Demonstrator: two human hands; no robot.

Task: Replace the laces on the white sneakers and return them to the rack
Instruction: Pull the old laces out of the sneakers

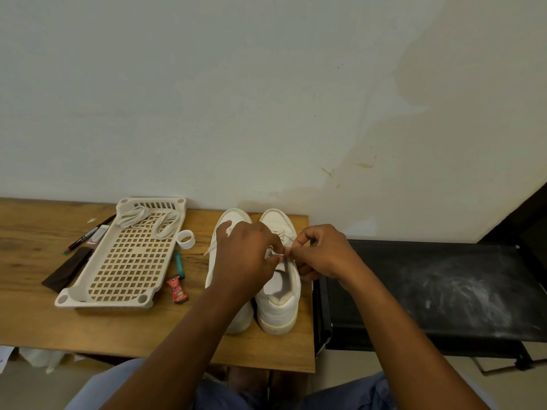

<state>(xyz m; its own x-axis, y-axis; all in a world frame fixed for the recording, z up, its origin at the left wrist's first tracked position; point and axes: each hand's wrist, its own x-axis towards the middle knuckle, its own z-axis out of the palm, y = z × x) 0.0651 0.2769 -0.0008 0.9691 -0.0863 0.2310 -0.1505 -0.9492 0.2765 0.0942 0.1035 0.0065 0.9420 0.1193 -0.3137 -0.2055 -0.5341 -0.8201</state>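
Note:
Two white sneakers stand side by side on the wooden table, toes to the wall: the left sneaker (pixel 229 220) is largely hidden by my arm, the right sneaker (pixel 279 303) shows its heel and toe. My left hand (pixel 244 255) and my right hand (pixel 322 253) meet over the right sneaker's tongue, each pinching a white lace (pixel 281 254) near the eyelets. A loose lace end (pixel 210 250) hangs off the left sneaker. A cream perforated rack (pixel 124 261) lies flat to the left with loose white laces (pixel 151 221) at its far end.
Left of the rack lie a marker (pixel 88 236) and a dark flat case (pixel 66 270). A white tape ring (pixel 186 239), a teal lighter (pixel 179 263) and a red sachet (pixel 177 290) sit between rack and sneakers. A black dusty stand (pixel 438 291) adjoins the table on the right.

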